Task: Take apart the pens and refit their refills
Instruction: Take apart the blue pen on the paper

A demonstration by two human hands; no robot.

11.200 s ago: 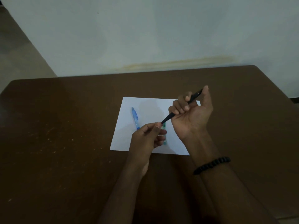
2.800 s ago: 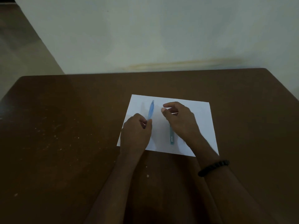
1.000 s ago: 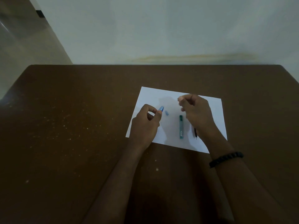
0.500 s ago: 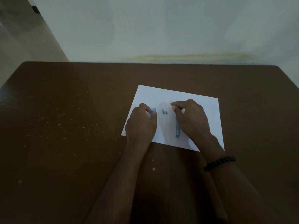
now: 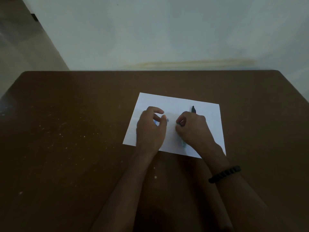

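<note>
A white sheet of paper [image 5: 209, 114] lies on the brown table [image 5: 75, 131]. My left hand [image 5: 149, 131] rests on the sheet's left part, curled around a blue pen barrel [image 5: 155, 123] that shows only as a sliver between thumb and fingers. A tiny blue pen piece [image 5: 167, 120] lies loose on the paper just right of my left fingertips. My right hand [image 5: 194, 129] covers a green pen [image 5: 183, 143], fingers closed at its upper end; only its blurred lower end shows. A black pen [image 5: 193, 109] pokes out beyond my right knuckles.
The table's far edge meets a pale wall [image 5: 167, 39]. Light specks dot the tabletop at left [image 5: 66, 136]. A dark bead bracelet [image 5: 224, 174] sits on my right wrist. Floor shows past the table's left corner.
Over the last second my right hand dropped onto the green pen and closed on it. My left hand opened slightly around the blue barrel. The black pen now shows above my right hand.
</note>
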